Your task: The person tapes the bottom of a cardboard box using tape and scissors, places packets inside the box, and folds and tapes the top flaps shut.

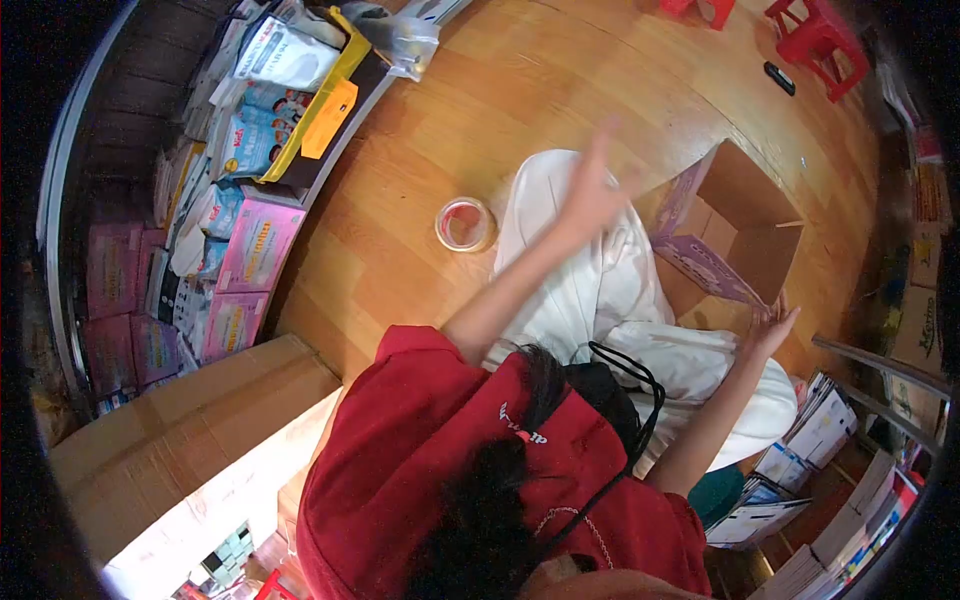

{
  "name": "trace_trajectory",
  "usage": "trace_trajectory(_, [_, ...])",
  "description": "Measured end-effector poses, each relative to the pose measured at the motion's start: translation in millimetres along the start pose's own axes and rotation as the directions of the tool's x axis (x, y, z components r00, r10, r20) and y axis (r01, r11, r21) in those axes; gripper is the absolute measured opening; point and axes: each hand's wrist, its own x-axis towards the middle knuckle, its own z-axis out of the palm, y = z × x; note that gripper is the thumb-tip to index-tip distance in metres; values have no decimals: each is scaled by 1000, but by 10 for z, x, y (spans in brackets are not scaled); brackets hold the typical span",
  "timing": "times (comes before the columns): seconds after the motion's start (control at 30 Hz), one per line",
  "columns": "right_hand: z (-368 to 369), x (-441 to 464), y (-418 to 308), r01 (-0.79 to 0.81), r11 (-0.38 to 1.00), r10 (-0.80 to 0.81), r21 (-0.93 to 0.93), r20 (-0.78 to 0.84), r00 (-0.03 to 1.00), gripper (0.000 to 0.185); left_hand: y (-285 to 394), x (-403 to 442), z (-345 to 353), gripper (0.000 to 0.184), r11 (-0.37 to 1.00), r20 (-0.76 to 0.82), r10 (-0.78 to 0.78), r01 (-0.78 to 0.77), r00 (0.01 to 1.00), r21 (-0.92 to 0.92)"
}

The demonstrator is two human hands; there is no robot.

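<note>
L hand [597, 192] free & blurred above the white trousers [570, 270]; R hand [768, 332] at the open box [735, 205] on the floor [400, 170].
I can't make out L fingers well thru the smear, but they're spread w/ nothing held; R fingers partly hidden at the box's near corner, so touching, can't tell if gripping. Box underside's out of my view. Hair [490, 500] & black cord [655, 400] block part of the lap. Tape roll [487, 228] lies left of the trousers; packed shelf [325, 165] on left & red stools [820, 45] top right, partly cut off.
</note>
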Motion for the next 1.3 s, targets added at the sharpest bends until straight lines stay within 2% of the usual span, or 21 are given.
trace_trajectory(0.03, [-40, 30, 13, 9, 1000, -10, -11, -52, 999, 55, 101, 87, -376, 57, 973, -126, 169, -145, 977, 180])
trace_trajectory(0.1, [13, -8, 6, 35, 999, -33, 11, -117, 993, 49, 334, 193, -1173, 46, 873, -363, 250, -47, 898, 485])
trace_trajectory(0.17, [-20, -5, 15, 60, 998, -63, -35, -69, 996, 47, 109, 302, -2161, 51, 549, -472, 415, 200, 778, 812])
trace_trajectory(0.2, [-37, 24, 26, 67, 997, -69, -35, -53, 996, 46, 14, 296, -2795, 57, 132, -324, 516, 300, 793, 945])
trace_trajectory(0.27, [-50, 85, 53, 80, 996, -81, -31, -21, 997, 45, 67, 254, -3474, 71, -124, -528, 518, 669, 673, 733])
trace_trajectory(0.3, [-10, 46, 42, 77, 997, -78, -28, -40, 996, 44, 38, 216, -3774, 79, -276, -606, 436, 740, 665, 614])
trace_trajectory(0.43, [166, -80, 4, 70, 998, -70, -2, -72, 995, 41, 160, 5, -4143, 51, -362, -724, 125, 711, 678, 603])
trace_trajectory(0.47, [161, -82, -6, 71, 997, -71, 5, -71, 995, 40, -47, -28, -4318, 39, -367, -670, 252, 710, 698, 601])
trace_trajectory(0.57, [-159, 191, 127, 83, 996, -82, -16, 68, 994, 37, 102, -97, -4176, 42, -344, -461, 482, 645, 745, 682])
trace_trajectory(0.67, [147, -160, -11, 107, 991, -114, -79, -97, 989, 34, 584, -42, -3938, 37, 35, -687, 305, 713, 660, 700])
trace_trajectory(0.77, [25, -58, 34, 100, 995, -101, -20, -75, 992, 33, 1093, -21, -3739, 46, 251, -637, 321, 586, 700, 770])
trace_trajectory(0.83, [80, -138, 1, 164, 984, -171, -66, -117, 978, 29, 1348, -46, -3724, 32, 622, -582, 332, 291, 742, 727])
trace_trajectory(0.9, [20, -105, 13, 287, 952, -298, -106, -105, 949, 26, 1616, -136, -3386, 20, 909, -560, 300, -54, 772, 413])
trace_trajectory(0.93, [96, -244, -82, 374, 905, -400, -201, -109, 910, 23, 1695, -197, -3275, 21, 921, -542, 288, -74, 790, 382])
trace_trajectory(1.0, [227, -665, -318, 649, 643, -672, -407, 107, 733, 21, 1776, -280, -2917, 22, 937, -530, 296, -133, 794, 324])
trace_trajectory(1.07, [463, -1304, -622, 687, 644, -638, -337, 258, 725, 21, 1754, -334, -2348, 23, 946, -493, 305, -200, 815, 255])
trace_trajectory(1.13, [579, -1834, -779, 682, 662, -512, -309, 479, 714, 25, 1569, -421, -1868, 16, 969, -305, 204, -146, 930, 201])
trace_trajectory(1.2, [683, -2249, -810, 723, 634, -391, -275, 692, 607, 51, 1568, -520, -1250, 12, 990, -18, 142, -142, 990, 23])
trace_trajectory(1.23, [693, -2341, -723, 825, 524, -405, -211, 791, 459, 62, 1566, -536, -996, 11, 996, 49, 86, -86, 995, 3])
trace_trajectory(1.27, [718, -2492, -638, 759, 606, -366, -238, 763, 532, 63, 1576, -565, -746, 12, 990, 132, 88, -71, 987, -125])
trace_trajectory(1.3, [679, -2542, -531, 669, 699, -317, -253, 729, 606, 63, 1593, -557, -575, 12, 996, 187, 22, -6, 982, -86])
